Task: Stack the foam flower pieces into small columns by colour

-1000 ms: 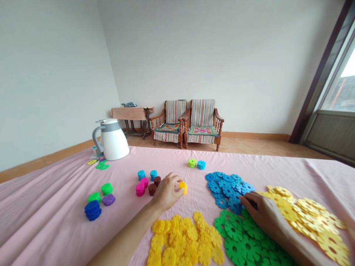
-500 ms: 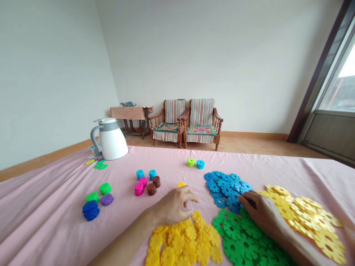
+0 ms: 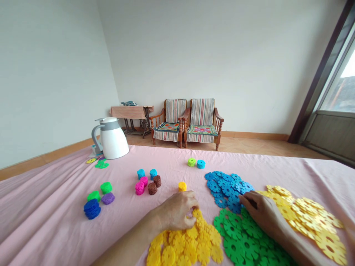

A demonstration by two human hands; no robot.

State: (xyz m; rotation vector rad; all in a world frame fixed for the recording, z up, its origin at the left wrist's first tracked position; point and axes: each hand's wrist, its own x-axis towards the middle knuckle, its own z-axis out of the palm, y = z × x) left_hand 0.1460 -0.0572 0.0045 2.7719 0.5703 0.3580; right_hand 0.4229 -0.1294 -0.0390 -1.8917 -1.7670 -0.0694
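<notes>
Yellow discs lie in a loose, overlapping heap right in front of me on the pink cloth, and my left hand is at their far edge. I have its thumb and fingers curved with a gap between them, the tips down by the discs at the top of the heap; whether I have one pinched, I cannot tell. Just beyond my knuckles stands a short yellow stack, free of my touch. My right hand lies palm down with fingers bent, between the blue discs and the gold discs, my wrist and forearm over the green discs. Its fingertips are at the near edge of the blue heap, and I cannot tell whether they grasp anything, since the hand hides its own underside. Left of the yellow stack are two brown stacks, two pink ones and two light blue ones. Farther left, green stacks stand near a purple stack and a dark blue stack. Behind those is a white jug; past the cloth, two wooden chairs face me.
</notes>
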